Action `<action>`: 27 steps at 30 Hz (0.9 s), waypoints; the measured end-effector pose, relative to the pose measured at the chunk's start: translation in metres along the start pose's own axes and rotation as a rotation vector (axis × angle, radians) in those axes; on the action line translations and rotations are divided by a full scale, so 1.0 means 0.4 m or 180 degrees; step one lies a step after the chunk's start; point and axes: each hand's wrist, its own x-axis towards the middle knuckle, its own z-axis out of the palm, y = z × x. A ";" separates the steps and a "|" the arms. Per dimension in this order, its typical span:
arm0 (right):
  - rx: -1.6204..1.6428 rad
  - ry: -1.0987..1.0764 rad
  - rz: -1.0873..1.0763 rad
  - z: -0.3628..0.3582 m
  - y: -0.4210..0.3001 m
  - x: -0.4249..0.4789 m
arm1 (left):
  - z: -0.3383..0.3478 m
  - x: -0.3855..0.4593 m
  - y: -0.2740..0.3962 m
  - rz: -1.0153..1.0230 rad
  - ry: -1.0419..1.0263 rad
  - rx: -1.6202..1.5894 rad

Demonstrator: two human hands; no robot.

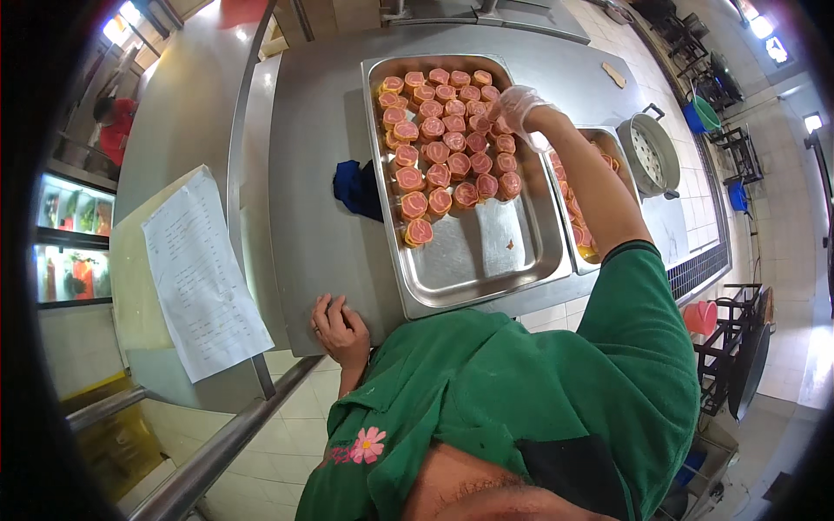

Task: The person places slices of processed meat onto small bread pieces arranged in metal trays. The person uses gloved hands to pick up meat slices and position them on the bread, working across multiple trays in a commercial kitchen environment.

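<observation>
A large steel tray (pixel 482 260) holds rows of round pink slices of a rolled food (pixel 454 141) with yellow-orange edges. In a clear plastic glove, my right hand (pixel 521 112) reaches over the tray's right side, its fingers down at the slices there; whether they grip one is hidden. My left hand (pixel 341 329) is bare and rests on the steel table's near left edge, fingers loosely spread, holding nothing. To the right, partly behind my right arm, a smaller steel tray (pixel 589 264) contains more such pieces. Part of the large tray's floor shows bare at its near end.
A dark blue cloth (pixel 357 189) lies against the large tray's left side. A perforated pot (pixel 649 153) with handles stands at the right. A paper (pixel 205 280) bearing writing lies on the left counter. Someone in red (pixel 117 130) is at the far left. Burner stands (pixel 713 352) line the right.
</observation>
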 end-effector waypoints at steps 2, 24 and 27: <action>-0.0282 0.0000 0.0217 0.006 0.032 0.009 | 0.002 0.000 -0.001 0.0024 0.0012 0.0007; 0.0552 0.0240 0.0217 0.052 -0.065 -0.085 | -0.001 -0.002 -0.004 0.0015 -0.0017 -0.0034; 0.0389 0.0309 0.0176 0.054 -0.110 -0.093 | -0.001 0.000 -0.001 0.0005 -0.0006 -0.0007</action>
